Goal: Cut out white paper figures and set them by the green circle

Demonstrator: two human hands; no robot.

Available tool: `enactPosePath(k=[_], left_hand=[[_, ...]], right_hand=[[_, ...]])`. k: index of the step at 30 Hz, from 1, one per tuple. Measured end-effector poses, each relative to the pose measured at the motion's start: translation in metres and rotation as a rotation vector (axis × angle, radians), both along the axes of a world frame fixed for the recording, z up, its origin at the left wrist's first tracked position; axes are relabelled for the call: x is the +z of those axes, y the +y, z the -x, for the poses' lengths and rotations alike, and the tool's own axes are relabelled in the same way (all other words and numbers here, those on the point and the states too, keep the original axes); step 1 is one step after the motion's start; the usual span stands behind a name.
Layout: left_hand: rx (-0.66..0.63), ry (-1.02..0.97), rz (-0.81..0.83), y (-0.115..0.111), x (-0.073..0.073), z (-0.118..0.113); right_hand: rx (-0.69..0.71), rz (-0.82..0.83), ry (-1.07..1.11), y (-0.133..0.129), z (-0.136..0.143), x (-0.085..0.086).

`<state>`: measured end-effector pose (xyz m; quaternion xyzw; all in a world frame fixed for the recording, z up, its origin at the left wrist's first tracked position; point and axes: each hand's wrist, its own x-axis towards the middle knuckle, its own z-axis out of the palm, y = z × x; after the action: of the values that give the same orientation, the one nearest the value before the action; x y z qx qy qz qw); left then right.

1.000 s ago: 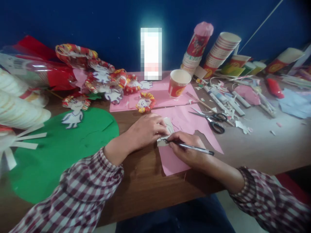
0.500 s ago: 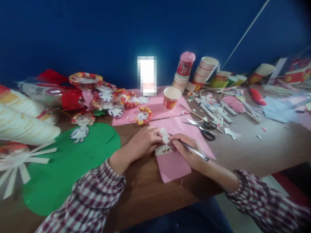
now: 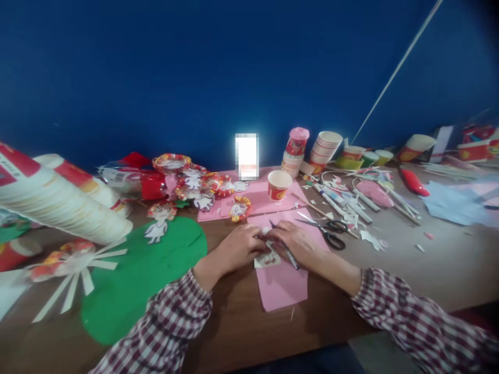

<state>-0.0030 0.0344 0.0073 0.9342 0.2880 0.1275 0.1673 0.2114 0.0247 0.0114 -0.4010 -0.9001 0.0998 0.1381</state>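
Observation:
My left hand (image 3: 246,244) is closed, its fingertips pinching the top of a small white paper (image 3: 268,258) with a figure drawn on it. My right hand (image 3: 297,243) meets it there, thumb and forefinger at the same paper, while a silver and black pen (image 3: 291,256) stays tucked in the fingers, slanting down toward me. Underneath lies a pink paper sheet (image 3: 283,291). Fingers hide the paper's upper part. Just right of my right hand rest open black-handled scissors (image 3: 334,234).
A green paper shape (image 3: 144,280) with a cut-out doll (image 3: 156,228) lies left, near stacked paper cups (image 3: 78,208). Behind are a single paper cup (image 3: 279,186) and candy-wrapper-ringed figures (image 3: 202,182). Markers (image 3: 343,200) and paper scraps spread right. A blue wall (image 3: 156,78) rises behind.
My right hand has shifted from a writing grip to fingering the paper beside my left hand, the pen now lower and steeper. The head view has tilted up and turned slightly left.

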Motion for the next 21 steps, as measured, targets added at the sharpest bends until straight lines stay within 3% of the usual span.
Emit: enactPosePath(k=[6,10,17,21], left_hand=[[0.013,0.013,0.012,-0.001,-0.002,0.0],[0.102,0.044,-0.051,-0.009,0.002,-0.003],[0.393,0.336,-0.22,-0.059,0.026,-0.038],[0.563,0.362,-0.227,-0.087,0.029,-0.064]], right_hand=[[-0.002,0.05,-0.016,0.004,-0.002,-0.002],[-0.001,0.055,-0.049,0.004,-0.004,0.0],[0.033,0.006,-0.059,0.004,-0.004,0.002],[0.038,0.015,-0.06,0.004,-0.004,0.002]])
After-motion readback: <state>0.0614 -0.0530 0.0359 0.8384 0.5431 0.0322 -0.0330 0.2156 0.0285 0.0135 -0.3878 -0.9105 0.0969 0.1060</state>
